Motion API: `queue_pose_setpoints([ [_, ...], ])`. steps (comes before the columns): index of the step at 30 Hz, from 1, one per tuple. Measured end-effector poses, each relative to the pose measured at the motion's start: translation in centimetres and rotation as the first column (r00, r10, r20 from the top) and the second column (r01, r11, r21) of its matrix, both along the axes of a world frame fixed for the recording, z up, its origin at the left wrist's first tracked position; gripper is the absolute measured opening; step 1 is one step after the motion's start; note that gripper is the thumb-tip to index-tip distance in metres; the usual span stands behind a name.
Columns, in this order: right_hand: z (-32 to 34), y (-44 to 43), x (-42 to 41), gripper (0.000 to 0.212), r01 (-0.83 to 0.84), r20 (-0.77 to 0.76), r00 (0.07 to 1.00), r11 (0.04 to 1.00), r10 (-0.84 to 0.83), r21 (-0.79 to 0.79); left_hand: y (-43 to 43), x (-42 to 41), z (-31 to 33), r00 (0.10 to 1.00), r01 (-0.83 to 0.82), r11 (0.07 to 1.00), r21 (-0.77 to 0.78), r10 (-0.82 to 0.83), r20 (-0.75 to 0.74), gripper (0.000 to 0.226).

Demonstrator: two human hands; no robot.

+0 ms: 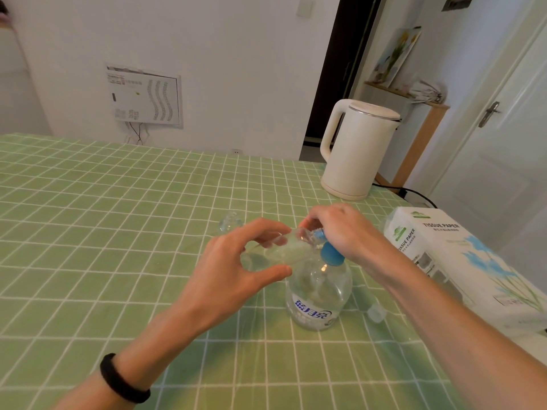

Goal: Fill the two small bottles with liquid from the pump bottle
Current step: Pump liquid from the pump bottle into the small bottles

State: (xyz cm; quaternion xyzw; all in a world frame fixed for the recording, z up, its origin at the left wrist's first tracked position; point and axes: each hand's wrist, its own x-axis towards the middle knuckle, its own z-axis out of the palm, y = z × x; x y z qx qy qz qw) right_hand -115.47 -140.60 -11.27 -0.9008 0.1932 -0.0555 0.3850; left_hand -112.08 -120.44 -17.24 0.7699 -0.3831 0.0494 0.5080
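Partly hidden pump bottle (318,291), small bottle (285,247) faint

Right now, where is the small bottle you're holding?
Centre of head view: the small bottle lies sideways in the left hand, mouth at the blue nozzle of the pump bottle.

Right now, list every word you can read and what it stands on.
"TISSUE PAPER": tissue box, on its top and again on its end face.
"蓝月亮": pump bottle, on the blue label.
Smaller print on the tissue box: too blurred to read.
Wall sheet: print too small to read.
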Motion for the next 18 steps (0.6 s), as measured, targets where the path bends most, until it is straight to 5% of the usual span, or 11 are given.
queue_pose_setpoints([
  [18,0.78,0.17,-0.10,0.044,0.007,-0.039,0.999,0.999,-0.008,-0.039,0.08,-0.08,0.27,1.000,-0.008,1.000,-0.010,0.008,-0.006,0.053],
])
